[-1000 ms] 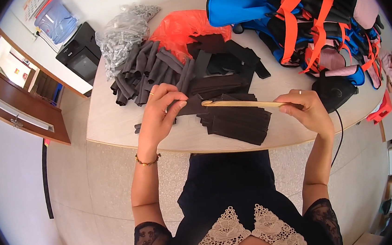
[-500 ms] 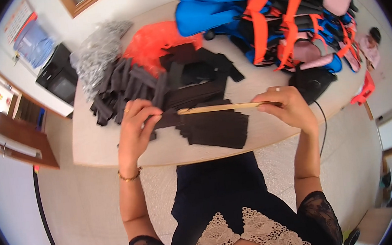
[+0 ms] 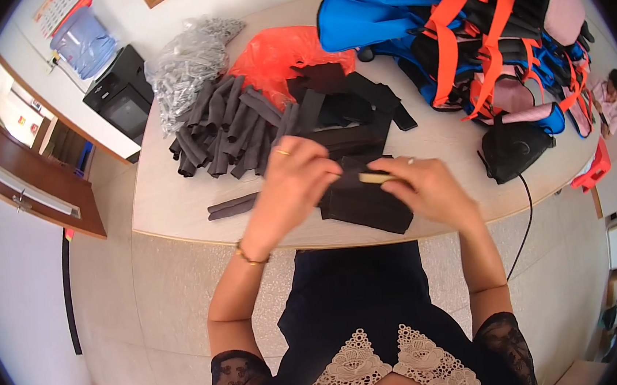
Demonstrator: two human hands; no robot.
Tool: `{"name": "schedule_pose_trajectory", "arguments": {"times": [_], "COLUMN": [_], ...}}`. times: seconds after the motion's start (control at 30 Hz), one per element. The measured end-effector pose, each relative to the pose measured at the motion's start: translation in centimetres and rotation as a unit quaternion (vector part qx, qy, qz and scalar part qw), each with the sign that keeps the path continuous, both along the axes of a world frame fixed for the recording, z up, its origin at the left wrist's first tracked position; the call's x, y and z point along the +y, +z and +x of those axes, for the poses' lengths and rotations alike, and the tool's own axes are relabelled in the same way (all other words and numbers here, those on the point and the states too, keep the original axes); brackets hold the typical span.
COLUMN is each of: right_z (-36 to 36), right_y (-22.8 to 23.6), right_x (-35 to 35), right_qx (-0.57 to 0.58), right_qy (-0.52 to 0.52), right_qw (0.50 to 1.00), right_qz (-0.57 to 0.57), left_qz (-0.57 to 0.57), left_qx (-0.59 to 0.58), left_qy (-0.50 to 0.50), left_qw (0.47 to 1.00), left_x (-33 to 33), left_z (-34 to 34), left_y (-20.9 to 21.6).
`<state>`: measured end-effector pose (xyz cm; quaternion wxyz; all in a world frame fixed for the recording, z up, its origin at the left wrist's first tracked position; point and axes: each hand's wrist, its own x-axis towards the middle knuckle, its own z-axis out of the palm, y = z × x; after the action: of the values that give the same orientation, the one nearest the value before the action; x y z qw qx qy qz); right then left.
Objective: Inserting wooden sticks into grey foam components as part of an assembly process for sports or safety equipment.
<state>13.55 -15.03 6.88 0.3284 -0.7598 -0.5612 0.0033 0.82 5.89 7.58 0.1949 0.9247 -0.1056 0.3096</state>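
My right hand (image 3: 429, 189) pinches a light wooden stick (image 3: 375, 177) between thumb and fingers. Only a short end of the stick shows, because it points along the line of sight. To its left, my left hand (image 3: 297, 186) is closed in a pinch and slightly blurred; what it holds, if anything, is hidden. Flat dark fabric pieces (image 3: 365, 213) lie stacked beneath both hands. Next to my left wrist, a thin dark fabric tube (image 3: 230, 206) rests on the table. Many similar tubes (image 3: 225, 123) are heaped further back on the left.
Behind the heap lie a clear plastic bag (image 3: 191, 67) and a red plastic bag (image 3: 285, 51). Blue, black and orange padded gear (image 3: 449, 41) fills the table's back right. A black pouch (image 3: 514, 149) with a cord sits there. Another person (image 3: 610, 96) is at far right.
The stick has swung from lying crosswise between both hands to pointing along the view, in my right hand. My left hand has moved right, toward the other hand. The whole view has shifted slightly.
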Motion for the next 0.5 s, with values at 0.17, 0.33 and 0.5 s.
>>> {"name": "schedule_pose_trajectory", "arguments": {"times": [0.17, 0.33, 0.5], "right_z": [-2.3, -4.8, -8.4], "right_y": [-2.6, -4.3, -6.3], "right_x": [2.7, 4.5, 5.6], "right_qx": [0.185, 0.251, 0.13], "right_qy": [0.036, 0.03, -0.077], "right_qw": [0.978, 0.961, 0.974], "right_qz": [0.087, 0.114, 0.167], "left_qz": [0.085, -0.746, -0.836], "left_qx": [-0.2, -0.15, -0.149], "left_qy": [0.062, -0.075, -0.155], "left_qw": [0.974, 0.645, 0.505], "left_x": [-2.4, -3.8, -4.4], "left_z": [-1.1, -0.3, 1.1], "left_y": [-1.9, -4.9, -7.8]}}
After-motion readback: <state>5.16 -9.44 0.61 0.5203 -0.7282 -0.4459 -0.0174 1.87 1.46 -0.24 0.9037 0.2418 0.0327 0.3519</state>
